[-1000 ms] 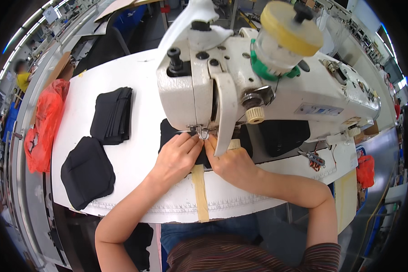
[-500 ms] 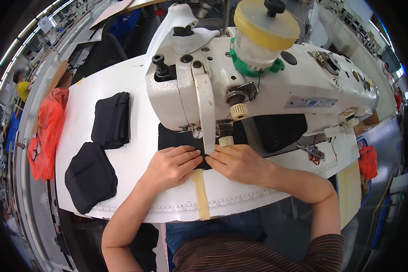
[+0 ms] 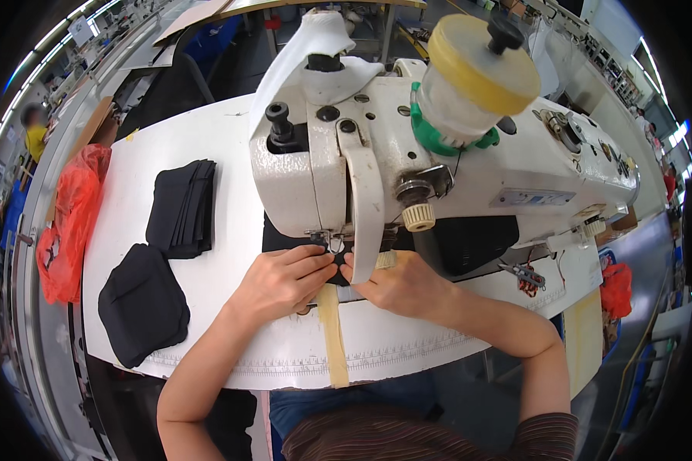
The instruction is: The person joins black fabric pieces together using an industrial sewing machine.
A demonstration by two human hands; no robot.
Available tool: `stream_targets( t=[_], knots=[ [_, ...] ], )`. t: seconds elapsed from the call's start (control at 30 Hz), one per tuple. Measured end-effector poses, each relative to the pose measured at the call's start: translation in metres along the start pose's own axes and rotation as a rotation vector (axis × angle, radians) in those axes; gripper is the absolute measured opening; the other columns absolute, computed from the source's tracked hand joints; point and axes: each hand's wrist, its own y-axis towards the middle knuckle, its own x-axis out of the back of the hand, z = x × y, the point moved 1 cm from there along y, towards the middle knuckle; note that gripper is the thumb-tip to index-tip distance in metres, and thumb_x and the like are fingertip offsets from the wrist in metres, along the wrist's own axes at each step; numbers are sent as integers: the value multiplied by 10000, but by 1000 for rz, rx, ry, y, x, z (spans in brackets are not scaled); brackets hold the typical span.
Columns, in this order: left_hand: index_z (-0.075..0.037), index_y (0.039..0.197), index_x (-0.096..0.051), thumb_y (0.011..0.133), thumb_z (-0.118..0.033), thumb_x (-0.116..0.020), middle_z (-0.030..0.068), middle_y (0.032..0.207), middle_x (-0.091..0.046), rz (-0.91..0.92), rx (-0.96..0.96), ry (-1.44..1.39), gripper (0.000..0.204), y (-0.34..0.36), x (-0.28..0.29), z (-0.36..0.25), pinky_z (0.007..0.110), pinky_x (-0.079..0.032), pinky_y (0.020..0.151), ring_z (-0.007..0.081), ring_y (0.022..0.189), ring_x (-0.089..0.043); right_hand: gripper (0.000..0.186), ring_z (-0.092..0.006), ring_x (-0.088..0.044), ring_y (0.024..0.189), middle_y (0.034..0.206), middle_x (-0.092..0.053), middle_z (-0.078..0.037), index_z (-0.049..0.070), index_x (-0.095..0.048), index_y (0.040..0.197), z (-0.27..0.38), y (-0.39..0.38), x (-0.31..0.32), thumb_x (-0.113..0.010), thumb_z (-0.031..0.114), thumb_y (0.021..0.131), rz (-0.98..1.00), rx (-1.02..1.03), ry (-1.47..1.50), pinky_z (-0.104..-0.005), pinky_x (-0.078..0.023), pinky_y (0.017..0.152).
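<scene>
A piece of black fabric (image 3: 278,234) lies under the head of the white sewing machine (image 3: 284,188). My left hand (image 3: 284,283) holds its near part, fingers bent and pressed together just in front of the presser foot (image 3: 335,243). Close beside it, my right hand (image 3: 404,286) pinches the same fabric, partly hidden behind the machine's white lever (image 3: 367,207). The two hands' fingertips almost meet. What lies right under them cannot be made out.
Left on the white table (image 3: 231,307) are a stack of black fabric pieces (image 3: 181,207) and a second black pile (image 3: 142,307). A red plastic bag (image 3: 73,223) lies beyond. Thread snips (image 3: 524,275) rest at the right. Yellow tape (image 3: 332,338) crosses the front edge.
My view has shifted, so the machine appears lower and larger. My fingers are now closer to the presser foot, still on the black fabric. The piles stay put.
</scene>
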Motion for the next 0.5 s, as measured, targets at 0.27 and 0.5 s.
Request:
stream_targets(
  t=[0.27, 0.5],
  knots=[
    [-20, 947, -700, 666, -55, -692, 79, 964, -676, 8, 21, 6, 283, 3, 5, -1, 313, -577, 747, 222, 931, -660, 226, -178, -614, 746, 771, -599, -55, -15, -644, 878, -2, 1, 4, -647, 67, 668, -19, -54, 105, -282, -536, 615],
    [-3, 914, -688, 657, -13, -703, 74, 935, -654, 11, -61, -42, 257, -1, -1, 0, 308, -568, 685, 227, 901, -661, 212, -157, -614, 747, 776, -599, -52, -8, -642, 865, -5, 0, 12, -646, 59, 664, 43, -32, 92, -251, -529, 543]
  ],
)
